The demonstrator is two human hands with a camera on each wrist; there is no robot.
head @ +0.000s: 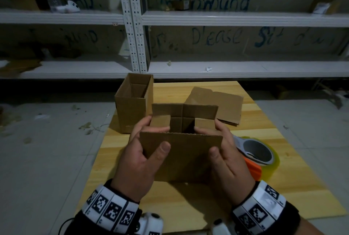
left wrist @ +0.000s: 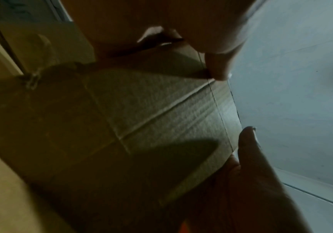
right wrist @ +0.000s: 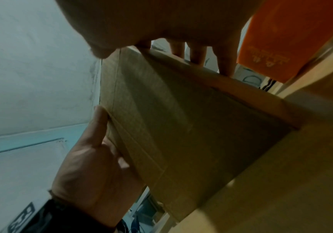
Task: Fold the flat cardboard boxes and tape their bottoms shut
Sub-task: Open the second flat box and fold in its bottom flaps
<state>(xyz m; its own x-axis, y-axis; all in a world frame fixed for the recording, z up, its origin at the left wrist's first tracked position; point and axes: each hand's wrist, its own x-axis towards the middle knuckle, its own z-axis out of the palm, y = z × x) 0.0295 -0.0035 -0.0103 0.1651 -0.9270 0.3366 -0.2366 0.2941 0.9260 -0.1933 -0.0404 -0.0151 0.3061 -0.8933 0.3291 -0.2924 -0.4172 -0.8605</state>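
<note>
Both hands, the left hand (head: pixel 137 156) and right hand (head: pixel 229 157), grip the box (head: pixel 181 151) above the table (head: pixel 264 125), fingers pushing its short flaps inward. Long flaps and taping remain. Behind it one folded box (head: pixel 132 102) stands, seemingly finished; flat boxes (head: pixel 222 106) wait, tape (head: pixel 258 151) just beside.

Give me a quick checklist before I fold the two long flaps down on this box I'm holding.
1. Both short flaps folded inward: ok.
2. Left hand gripping the box: ok.
3. Right hand gripping the other side: ok.
4. Long near flap free to fold: ok, standing upright.
5. Tape dispenser within reach: ok, beside the right hand.
6. Box corners square: cannot tell.
</note>
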